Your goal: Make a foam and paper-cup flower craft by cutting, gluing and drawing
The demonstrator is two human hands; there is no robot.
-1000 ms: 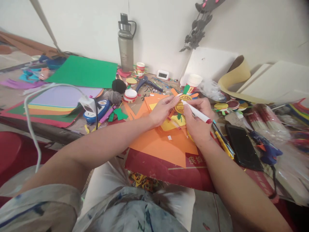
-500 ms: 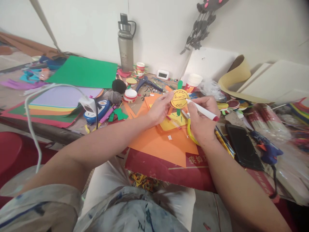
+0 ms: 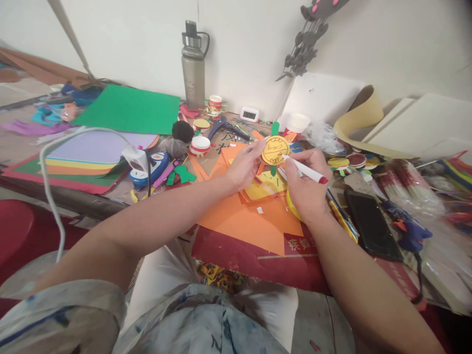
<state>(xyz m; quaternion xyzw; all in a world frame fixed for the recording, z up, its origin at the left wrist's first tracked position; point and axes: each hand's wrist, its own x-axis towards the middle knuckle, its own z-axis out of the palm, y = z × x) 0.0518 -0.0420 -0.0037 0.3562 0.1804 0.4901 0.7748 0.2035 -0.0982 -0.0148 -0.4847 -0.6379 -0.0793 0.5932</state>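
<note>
Between the fingers of my left hand is a round yellow paper disc with green tabs at its top and bottom. Dark drawn lines and scalloped marks cover the disc's face. My right hand is closed on a white marker pen with a red end, its tip at the disc's right side. Under both hands lie orange paper sheets and a smaller yellow sheet. The yellow handle of a tool shows partly beneath my right hand.
Behind stand a grey bottle, a small white clock and paper cups. Green foam sheet and coloured sheets lie left. To the right are a black phone, a blue glue gun and bagged sticks.
The marker and my right hand have shifted slightly left and down across the disc, with more strokes drawn on its right half. My left hand keeps its hold.
</note>
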